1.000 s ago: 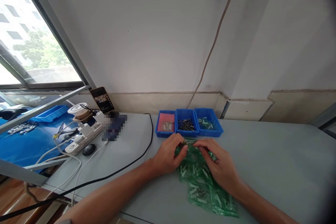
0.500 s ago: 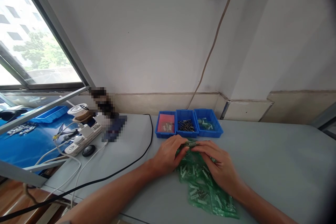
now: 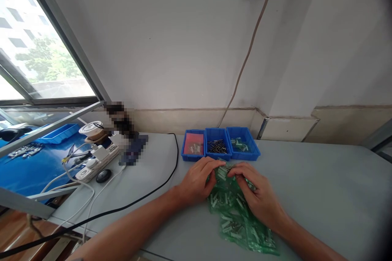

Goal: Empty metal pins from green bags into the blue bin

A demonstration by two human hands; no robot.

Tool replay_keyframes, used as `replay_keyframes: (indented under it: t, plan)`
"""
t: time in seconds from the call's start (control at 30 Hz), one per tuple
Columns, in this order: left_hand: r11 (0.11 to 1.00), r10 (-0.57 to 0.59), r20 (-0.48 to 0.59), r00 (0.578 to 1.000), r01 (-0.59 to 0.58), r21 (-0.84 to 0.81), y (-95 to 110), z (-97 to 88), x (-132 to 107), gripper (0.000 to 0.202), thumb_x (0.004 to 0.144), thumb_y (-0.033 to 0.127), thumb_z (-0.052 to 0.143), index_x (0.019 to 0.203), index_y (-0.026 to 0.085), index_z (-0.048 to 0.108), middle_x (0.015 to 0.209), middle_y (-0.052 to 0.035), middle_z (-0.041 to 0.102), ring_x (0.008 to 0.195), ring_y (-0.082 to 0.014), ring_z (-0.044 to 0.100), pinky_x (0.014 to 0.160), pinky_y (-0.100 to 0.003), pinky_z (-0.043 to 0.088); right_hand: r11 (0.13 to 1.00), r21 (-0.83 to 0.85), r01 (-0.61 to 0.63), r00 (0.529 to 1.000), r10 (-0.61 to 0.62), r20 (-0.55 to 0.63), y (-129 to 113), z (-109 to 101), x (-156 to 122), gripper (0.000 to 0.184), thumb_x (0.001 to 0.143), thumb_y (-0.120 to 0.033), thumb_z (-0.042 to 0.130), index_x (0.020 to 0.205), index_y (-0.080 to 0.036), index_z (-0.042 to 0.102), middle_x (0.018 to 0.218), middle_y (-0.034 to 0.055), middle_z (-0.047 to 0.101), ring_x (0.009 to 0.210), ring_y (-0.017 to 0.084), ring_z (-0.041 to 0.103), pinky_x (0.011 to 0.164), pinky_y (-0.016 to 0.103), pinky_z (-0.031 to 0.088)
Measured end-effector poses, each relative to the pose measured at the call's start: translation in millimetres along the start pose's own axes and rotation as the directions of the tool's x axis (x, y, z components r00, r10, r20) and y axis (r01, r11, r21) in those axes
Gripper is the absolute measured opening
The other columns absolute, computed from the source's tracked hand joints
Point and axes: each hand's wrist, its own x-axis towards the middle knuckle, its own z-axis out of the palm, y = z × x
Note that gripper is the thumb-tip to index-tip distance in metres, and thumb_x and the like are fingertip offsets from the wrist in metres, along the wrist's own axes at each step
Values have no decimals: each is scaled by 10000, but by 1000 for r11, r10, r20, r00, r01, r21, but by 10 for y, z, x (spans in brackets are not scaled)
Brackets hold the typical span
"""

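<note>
Green see-through plastic bags (image 3: 234, 226) lie in a chain on the grey table, with small pale and metallic pieces inside. My left hand (image 3: 199, 179) is closed on the left side of the top bag, fingers bent over its upper edge. On the other side, my right hand (image 3: 255, 189) has its thumb and fingers drawn together at the same bag. Between the fingertips of both hands, the bag's upper edge and some slim pieces show. My palms hide part of the bags.
Behind my hands stand three blue bins: one with a pink sheet (image 3: 193, 140), one with dark metal pins (image 3: 217, 147), one with small clear pieces (image 3: 240, 144). A black cable (image 3: 147, 191), a mouse (image 3: 103, 175) and a power strip (image 3: 98, 163) lie to the left.
My right fingers have curled in and shifted slightly right at the bag's top, and the left index finger reaches further over. More of the top bag shows between the hands.
</note>
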Motion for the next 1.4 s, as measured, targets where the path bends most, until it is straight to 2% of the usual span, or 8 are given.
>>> replay_keyframes:
  t: [0.17, 0.33, 0.6, 0.77, 0.93, 1.1, 1.2, 1.4]
  plan:
    - [999, -25, 12, 1000, 25, 30, -21, 5, -12, 436, 1008, 94, 498, 1430, 205, 519, 1224, -120, 659, 1132, -224, 634, 977, -377, 567, 1000, -5, -11, 1000, 11, -3, -4, -10, -18, 225, 1062, -233, 474, 962, -256, 674, 1001, 51, 707, 952, 226, 685, 830, 334, 548]
    - [996, -38, 27, 999, 36, 81, -41, -8, -6, 186, 1073, 263, 534, 1187, 176, 652, 1046, -101, 680, 940, -216, 627, 845, -355, 536, 999, -20, -49, 997, 50, 50, -19, -3, -44, 272, 1077, -256, 446, 1264, -289, 640, 1064, 60, 719, 967, 228, 698, 784, 325, 573]
    - [995, -41, 76, 996, 34, 94, -13, -28, 7, 335, 1121, 306, 417, 967, 148, 670, 957, -99, 666, 853, -204, 546, 803, -343, 475, 996, -88, -33, 998, 37, 49, 12, 9, 0, 131, 1056, -321, 543, 1081, -255, 654, 1005, 65, 665, 815, 207, 654, 734, 334, 562]
    - [995, -41, 92, 995, 32, 99, -18, -17, 15, 388, 1128, 340, 411, 875, 153, 638, 917, -89, 665, 825, -195, 529, 779, -337, 467, 985, -75, -157, 982, 163, 95, 52, 50, -68, 219, 1052, -401, 562, 1222, -273, 615, 1008, 50, 690, 785, 202, 657, 552, 274, 516]
    - [988, -93, 119, 989, 77, 131, -22, 1, 14, 360, 1129, 345, 417, 929, 156, 650, 922, -80, 677, 843, -193, 563, 790, -336, 473, 979, -36, -200, 978, 198, -60, 92, 66, -72, 314, 1044, -428, 578, 1312, -267, 547, 901, 21, 656, 749, 193, 633, 560, 265, 512]
    - [981, -107, 193, 975, 72, 178, -33, 31, -4, 294, 1118, 320, 443, 991, 170, 662, 960, -67, 673, 857, -187, 585, 807, -336, 461, 977, -54, -207, 960, 192, -202, 127, -11, 20, 236, 1058, -455, 530, 1103, -253, 645, 963, 45, 682, 773, 199, 639, 682, 299, 544]
    - [977, -113, 229, 967, 66, 203, -36, 42, -8, 267, 1108, 333, 469, 1020, 181, 670, 979, -66, 666, 872, -190, 588, 796, -334, 450, 965, -64, -253, 949, 235, -213, 115, -41, 40, 330, 1065, -477, 492, 1245, -257, 659, 1035, 79, 712, 808, 227, 671, 632, 309, 543]
    - [978, -126, 268, 955, 74, 196, -21, 23, 5, 233, 1101, 317, 488, 1065, 187, 678, 1046, -76, 671, 924, -202, 575, 825, -345, 442, 942, -61, -330, 925, 310, -221, 140, -25, 23, 569, 1046, -491, 521, 1576, -298, 447, 1051, 92, 712, 811, 251, 687, 562, 319, 546]
